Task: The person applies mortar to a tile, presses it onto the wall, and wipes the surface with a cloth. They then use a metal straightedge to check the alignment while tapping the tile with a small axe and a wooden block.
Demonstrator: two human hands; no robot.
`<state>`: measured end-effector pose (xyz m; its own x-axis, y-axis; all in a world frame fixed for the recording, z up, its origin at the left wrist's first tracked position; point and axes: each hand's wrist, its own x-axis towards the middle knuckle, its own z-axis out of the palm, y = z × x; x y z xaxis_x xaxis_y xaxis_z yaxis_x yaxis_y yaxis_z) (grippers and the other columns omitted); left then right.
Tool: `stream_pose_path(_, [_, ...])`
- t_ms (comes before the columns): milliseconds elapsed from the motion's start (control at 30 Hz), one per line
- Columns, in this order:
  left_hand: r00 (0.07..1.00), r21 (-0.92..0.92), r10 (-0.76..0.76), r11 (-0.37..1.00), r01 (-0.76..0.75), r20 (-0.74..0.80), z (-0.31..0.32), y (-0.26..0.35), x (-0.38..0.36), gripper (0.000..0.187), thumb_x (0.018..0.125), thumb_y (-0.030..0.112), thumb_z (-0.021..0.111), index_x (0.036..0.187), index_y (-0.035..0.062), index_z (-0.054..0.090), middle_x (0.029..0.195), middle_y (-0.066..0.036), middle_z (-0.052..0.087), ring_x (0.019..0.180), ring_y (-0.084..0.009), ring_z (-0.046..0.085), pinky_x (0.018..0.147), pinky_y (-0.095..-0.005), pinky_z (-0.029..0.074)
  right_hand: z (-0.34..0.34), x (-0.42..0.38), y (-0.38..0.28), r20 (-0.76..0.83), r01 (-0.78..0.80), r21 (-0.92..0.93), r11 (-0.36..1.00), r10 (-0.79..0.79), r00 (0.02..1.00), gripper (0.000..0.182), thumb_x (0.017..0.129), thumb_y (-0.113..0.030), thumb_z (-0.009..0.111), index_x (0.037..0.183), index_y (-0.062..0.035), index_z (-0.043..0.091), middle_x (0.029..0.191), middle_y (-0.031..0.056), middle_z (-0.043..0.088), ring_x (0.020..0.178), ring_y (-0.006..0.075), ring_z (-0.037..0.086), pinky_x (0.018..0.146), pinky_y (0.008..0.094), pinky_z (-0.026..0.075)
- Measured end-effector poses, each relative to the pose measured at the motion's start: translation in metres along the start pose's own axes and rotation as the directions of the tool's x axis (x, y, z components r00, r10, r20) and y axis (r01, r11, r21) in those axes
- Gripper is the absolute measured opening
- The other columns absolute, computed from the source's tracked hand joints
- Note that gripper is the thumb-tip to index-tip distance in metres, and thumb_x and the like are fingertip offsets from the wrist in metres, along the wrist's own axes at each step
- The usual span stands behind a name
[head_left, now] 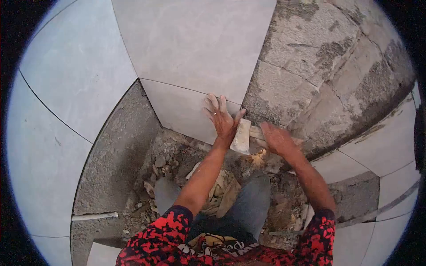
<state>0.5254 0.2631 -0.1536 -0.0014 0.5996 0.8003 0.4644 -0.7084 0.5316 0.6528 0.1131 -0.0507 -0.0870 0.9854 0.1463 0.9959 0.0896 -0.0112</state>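
Observation:
My left hand (222,117) lies with fingers spread on a pale grey tile (177,106), near that tile's right corner. My right hand (278,139) is wrapped round the handle of a mallet (240,137). The mallet has a worn, whitish block-shaped head, which is close beside my left wrist; whether it touches the tile cannot be told. Above the gripped tile edge, a larger pale tile (191,40) meets it along a thin dark joint. Dried dust coats the fingers of my left hand.
Rough mortar (319,66) covers the surface at right. Broken rubble (155,173) lies around my knees. Large pale tiles (75,66) stand at left, and more tiles (381,146) run along the right. A white strip (94,216) lies at lower left.

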Motion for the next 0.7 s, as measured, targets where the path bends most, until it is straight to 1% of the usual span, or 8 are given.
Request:
stream_pose_path(67, [0.998, 0.011, 0.009, 1.000, -0.008, -0.056, 0.008, 0.000, -0.001, 0.087, 0.076, 0.052, 0.061, 0.138, 0.0092, 0.018, 0.144, -0.026, 0.008, 0.131, -0.0487, 0.008, 0.098, -0.0682, 0.003, -0.018, 0.002, 0.001, 0.138, 0.126, -0.098, 0.987, -0.112, 0.984, 0.036, 0.084, -0.029, 0.053, 0.108, -0.0029, 0.045, 0.090, 0.0171, 0.055, 0.079, 0.0341, 0.060, 0.060, 0.0425, 0.050])
stream_pose_path(100, [0.994, 0.024, 0.029, 0.999, -0.026, -0.108, 0.012, 0.000, -0.001, 0.087, 0.077, 0.052, 0.061, 0.138, 0.0089, 0.017, 0.144, -0.027, 0.007, 0.131, -0.0491, 0.008, 0.097, -0.0689, 0.002, -0.025, 0.004, 0.004, 0.147, 0.134, -0.110, 0.985, -0.117, 0.982, 0.036, 0.084, -0.029, 0.053, 0.108, -0.0029, 0.045, 0.090, 0.0171, 0.055, 0.079, 0.0341, 0.060, 0.060, 0.0425, 0.050])
stream_pose_path(167, [0.992, 0.048, 0.023, 0.999, -0.017, -0.122, 0.017, -0.001, -0.001, 0.087, 0.077, 0.052, 0.060, 0.138, 0.0086, 0.016, 0.143, -0.028, 0.008, 0.131, -0.0494, 0.008, 0.097, -0.0695, 0.002, -0.037, 0.007, 0.006, 0.074, 0.285, -0.351, 0.892, -0.278, 0.958, 0.037, 0.085, -0.024, 0.050, 0.113, -0.0007, 0.046, 0.095, 0.0167, 0.056, 0.077, 0.0308, 0.061, 0.061, 0.0400, 0.051])
stream_pose_path(267, [0.986, 0.065, 0.028, 0.998, -0.017, -0.164, 0.022, -0.003, -0.003, 0.087, 0.077, 0.054, 0.059, 0.138, 0.0084, 0.017, 0.142, -0.029, 0.011, 0.130, -0.0498, 0.010, 0.096, -0.0703, 0.002, -0.056, 0.018, -0.002, 0.154, 0.327, -0.427, 0.843, -0.288, 0.945, 0.039, 0.084, -0.021, 0.048, 0.117, 0.0004, 0.047, 0.097, 0.0173, 0.057, 0.078, 0.0275, 0.062, 0.060, 0.0379, 0.051])
stream_pose_path(367, [0.977, 0.069, 0.039, 0.997, -0.025, -0.211, 0.025, -0.005, -0.001, 0.086, 0.077, 0.055, 0.058, 0.138, 0.0086, 0.020, 0.142, -0.028, 0.014, 0.130, -0.0498, 0.012, 0.096, -0.0706, 0.003, -0.059, 0.029, -0.004, 0.228, 0.380, -0.514, 0.769, -0.304, 0.925, 0.037, 0.082, -0.021, 0.050, 0.113, -0.0010, 0.049, 0.093, 0.0150, 0.058, 0.081, 0.0278, 0.060, 0.063, 0.0375, 0.050])
stream_pose_path(400, [0.975, 0.076, 0.036, 0.997, -0.020, -0.218, 0.026, -0.005, -0.002, 0.084, 0.077, 0.056, 0.057, 0.137, 0.0088, 0.022, 0.142, -0.028, 0.016, 0.130, -0.0499, 0.013, 0.096, -0.0707, 0.004, -0.061, 0.034, -0.005, 0.231, 0.381, -0.519, 0.765, -0.304, 0.924, 0.037, 0.082, -0.021, 0.050, 0.113, -0.0010, 0.049, 0.093, 0.0150, 0.058, 0.081, 0.0278, 0.060, 0.063, 0.0375, 0.050])
stream_pose_path(467, [0.976, 0.053, 0.025, 0.998, -0.014, -0.216, 0.026, -0.006, -0.004, 0.083, 0.077, 0.056, 0.057, 0.137, 0.0091, 0.023, 0.142, -0.027, 0.016, 0.130, -0.0495, 0.013, 0.096, -0.0707, 0.004, -0.066, 0.042, -0.008, 0.347, 0.419, -0.557, 0.717, -0.257, 0.902, 0.036, 0.082, -0.021, 0.049, 0.110, 0.0016, 0.051, 0.091, 0.0155, 0.059, 0.082, 0.0276, 0.060, 0.060, 0.0372, 0.051])
stream_pose_path(700, [0.976, 0.040, 0.020, 0.999, -0.012, -0.215, 0.029, -0.011, -0.004, 0.080, 0.074, 0.045, 0.065, 0.135, 0.0106, 0.026, 0.143, -0.025, 0.017, 0.131, -0.0469, 0.014, 0.096, -0.0705, 0.003, -0.084, 0.052, -0.028, 0.396, 0.496, -0.512, 0.701, -0.320, 0.861, 0.032, 0.082, -0.019, 0.048, 0.108, 0.0000, 0.053, 0.088, 0.0137, 0.059, 0.077, 0.0266, 0.061, 0.054, 0.0370, 0.051])
